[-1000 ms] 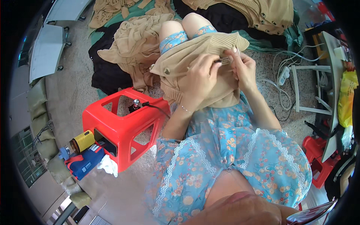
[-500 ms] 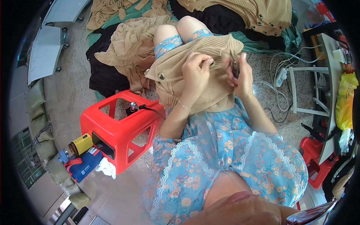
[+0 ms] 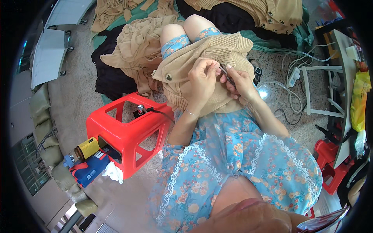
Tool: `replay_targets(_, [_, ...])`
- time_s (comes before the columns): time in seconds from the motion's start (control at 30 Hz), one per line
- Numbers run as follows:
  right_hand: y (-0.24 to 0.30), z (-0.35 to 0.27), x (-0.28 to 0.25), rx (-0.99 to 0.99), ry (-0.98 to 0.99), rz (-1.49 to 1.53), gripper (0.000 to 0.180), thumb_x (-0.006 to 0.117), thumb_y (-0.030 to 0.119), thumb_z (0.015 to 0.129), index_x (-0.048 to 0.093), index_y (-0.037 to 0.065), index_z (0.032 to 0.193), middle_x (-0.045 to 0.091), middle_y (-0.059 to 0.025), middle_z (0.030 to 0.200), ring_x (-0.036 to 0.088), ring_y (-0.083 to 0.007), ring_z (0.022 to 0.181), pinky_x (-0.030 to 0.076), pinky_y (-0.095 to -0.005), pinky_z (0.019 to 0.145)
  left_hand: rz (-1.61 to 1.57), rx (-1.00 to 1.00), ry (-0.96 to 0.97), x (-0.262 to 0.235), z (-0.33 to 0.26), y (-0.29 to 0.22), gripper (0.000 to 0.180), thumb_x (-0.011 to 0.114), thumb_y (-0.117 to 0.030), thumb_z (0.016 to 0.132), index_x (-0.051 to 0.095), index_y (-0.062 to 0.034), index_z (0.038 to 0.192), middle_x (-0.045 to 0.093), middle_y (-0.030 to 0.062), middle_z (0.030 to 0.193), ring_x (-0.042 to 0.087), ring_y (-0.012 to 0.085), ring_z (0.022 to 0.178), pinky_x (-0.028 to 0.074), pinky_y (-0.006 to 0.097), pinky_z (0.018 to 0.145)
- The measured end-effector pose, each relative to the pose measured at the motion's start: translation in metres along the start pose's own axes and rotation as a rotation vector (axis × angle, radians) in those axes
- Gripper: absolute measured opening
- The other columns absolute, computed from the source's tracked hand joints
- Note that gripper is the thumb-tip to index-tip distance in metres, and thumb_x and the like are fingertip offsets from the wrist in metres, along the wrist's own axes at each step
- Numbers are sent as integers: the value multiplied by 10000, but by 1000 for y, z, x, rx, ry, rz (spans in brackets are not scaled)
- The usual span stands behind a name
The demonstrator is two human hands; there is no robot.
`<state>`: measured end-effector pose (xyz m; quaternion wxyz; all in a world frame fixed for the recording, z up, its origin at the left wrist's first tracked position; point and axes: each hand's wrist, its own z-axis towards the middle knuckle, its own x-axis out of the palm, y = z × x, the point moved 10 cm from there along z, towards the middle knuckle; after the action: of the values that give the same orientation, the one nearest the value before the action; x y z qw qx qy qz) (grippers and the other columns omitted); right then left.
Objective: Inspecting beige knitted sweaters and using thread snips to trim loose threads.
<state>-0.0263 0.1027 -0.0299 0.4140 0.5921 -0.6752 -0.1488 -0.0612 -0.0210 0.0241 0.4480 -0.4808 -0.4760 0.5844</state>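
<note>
Floor: speckled grey ground (image 3: 77,99), with white wheeled tables (image 3: 48,58) at upper left and a row of stuffed bags (image 3: 42,124) down the left edge.
Heaps: crumpled beige knitwear (image 3: 142,44) and black cloth (image 3: 108,72) at upper left of centre, on green sheeting (image 3: 268,44); another beige knit with buttons (image 3: 278,15) lies at the top, right of centre.
Lap: a beige knit garment (image 3: 218,92) spreads over the blue floral dress (image 3: 229,132) at the middle of the frame, its ribbed band toward upper right, a dark button (image 3: 168,77) toward its left side.
Left hand: the left hand (image 3: 203,77) is above the garment, thumb and forefinger pinched together; what lies between them cannot be told.
Right hand: the right hand (image 3: 241,83) grips a slim dark tool (image 3: 228,74), whose tip points up-left, near the left fingertips.
Red stool: the stool (image 3: 110,132) stands left of centre, a blue bag (image 3: 90,169), a yellow-labelled jar (image 3: 88,147) and white cloth (image 3: 113,171) by its left side.
Right edge: a white power strip (image 3: 294,77) among cables, a yellow plastic bag (image 3: 361,99) beyond.
</note>
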Motion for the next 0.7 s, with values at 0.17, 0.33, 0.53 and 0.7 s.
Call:
replay_targets(0.17, [-2, 0, -1, 40, -9, 85, 449, 453, 417, 977, 576, 46, 758, 402, 30, 501, 310, -61, 371, 267, -220, 331, 29, 29, 3, 1, -1, 0, 90, 587, -18, 901, 573, 48, 841, 586, 62, 825, 624, 113, 693, 542, 234, 622])
replay_targets(0.33, [-6, 4, -3, 39, -3, 76, 431, 465, 399, 977, 568, 52, 744, 398, 28, 489, 304, -63, 364, 261, -221, 327, 53, 41, -4, 1, -1, -1, 90, 573, -19, 906, 563, 39, 838, 580, 60, 802, 622, 116, 676, 541, 241, 614])
replay_targets(0.53, [-8, 1, -1, -52, -32, 82, 422, 499, 401, 965, 561, 61, 722, 388, 42, 473, 281, -51, 353, 234, -219, 324, 112, 58, -2, 1, -1, -5, 118, 524, -55, 936, 542, 24, 850, 580, 73, 783, 621, 126, 656, 537, 259, 595])
replay_targets(0.7, [-9, 4, -3, -47, -32, 89, 425, 512, 415, 957, 562, 68, 718, 382, 55, 474, 268, -42, 356, 217, -215, 328, 118, 70, 5, 1, -1, -6, 126, 508, -65, 946, 534, 18, 854, 575, 74, 791, 619, 130, 657, 535, 259, 595])
